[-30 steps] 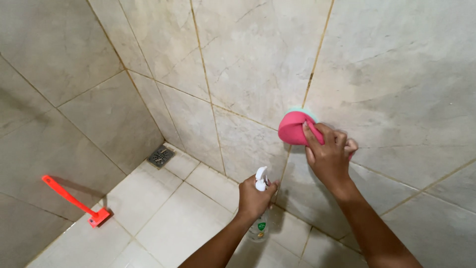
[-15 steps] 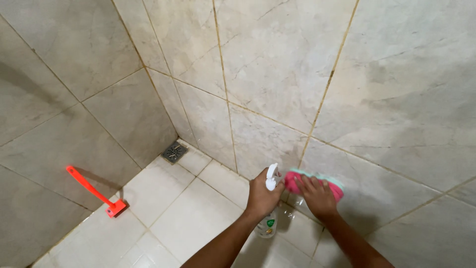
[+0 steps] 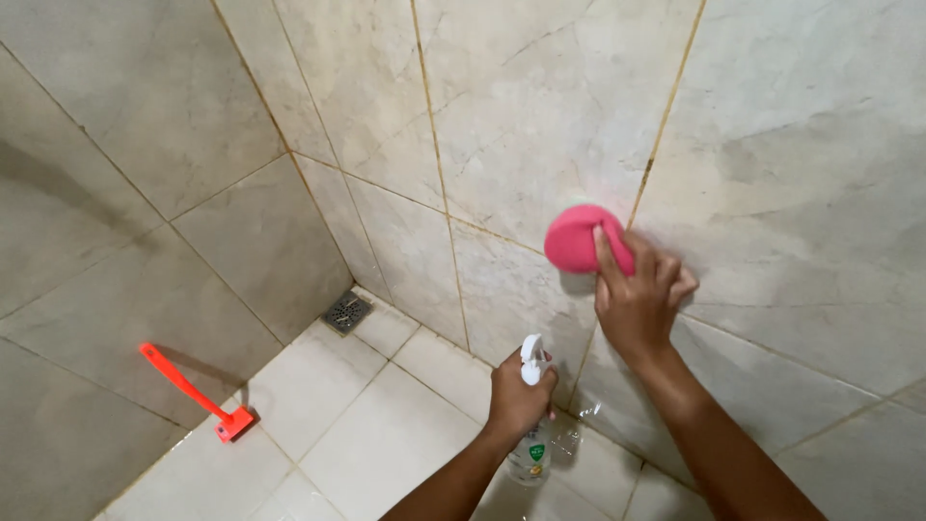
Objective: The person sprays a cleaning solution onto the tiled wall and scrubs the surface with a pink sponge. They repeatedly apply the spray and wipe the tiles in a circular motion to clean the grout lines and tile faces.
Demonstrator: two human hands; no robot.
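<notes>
My right hand [image 3: 637, 294] presses a round pink sponge [image 3: 576, 238] flat against the beige wall tiles [image 3: 791, 164], fingers spread over its lower right part. Lower down, my left hand [image 3: 516, 388] grips a clear spray bottle [image 3: 531, 452] with a white trigger head, held upright close to the wall above the floor. The bottle's lower body shows below my fist.
A red long-handled scraper [image 3: 188, 391] leans against the left wall with its head on the white floor tiles [image 3: 376, 434]. A square metal drain [image 3: 346, 312] sits in the far corner of the floor. Tiled walls close in on the left and front.
My right hand has swept the sponge from low on the wall back up to mid-height. The left hand with the bottle has stayed at about the same place.
</notes>
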